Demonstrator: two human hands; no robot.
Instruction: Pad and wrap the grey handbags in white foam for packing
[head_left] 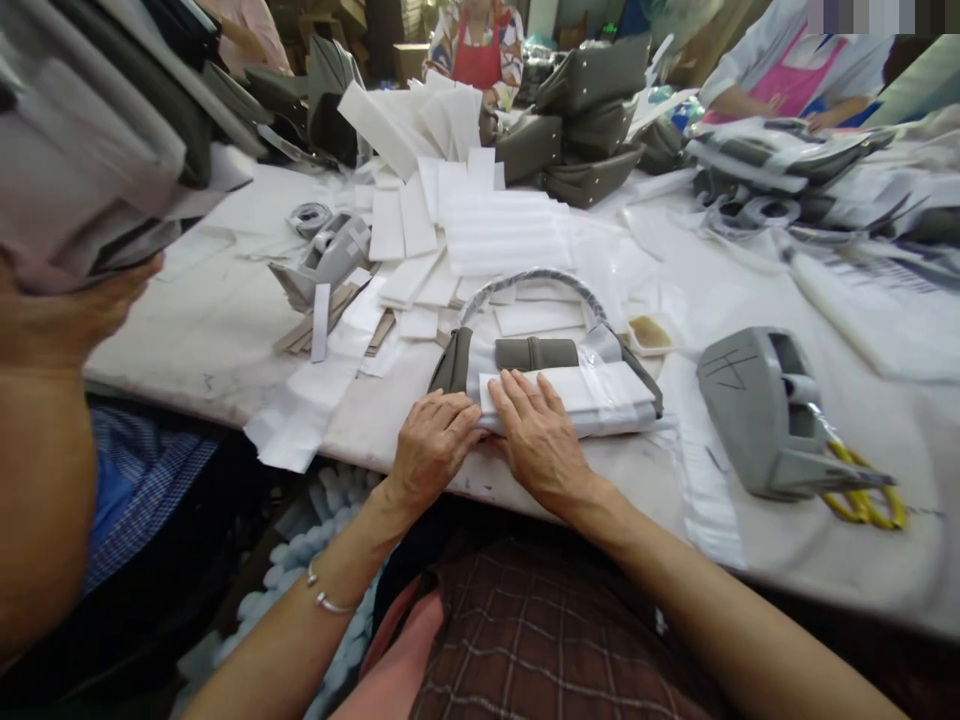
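Note:
A dark olive handbag (536,353) lies at the table's front edge, its arched handle (534,275) wrapped in clear film. Folded white foam sheet (611,392) covers its near side, with a band of clear tape across the right part. My right hand (541,432) lies on the foam's left part, fingers stretched out and pressing it. At the left end of the bag, my left hand (436,440) has its fingers bent over the lower edge; its fingertips are partly hidden. A bracelet circles my left wrist.
White foam pieces (502,230) heap behind the bag. Right stands a grey tape dispenser (750,410) beside yellow-handled scissors (862,490); another dispenser (330,258) is left. A co-worker's hand (75,310) carries wrapped bags (97,150) at left. More bags (577,120) and people are opposite.

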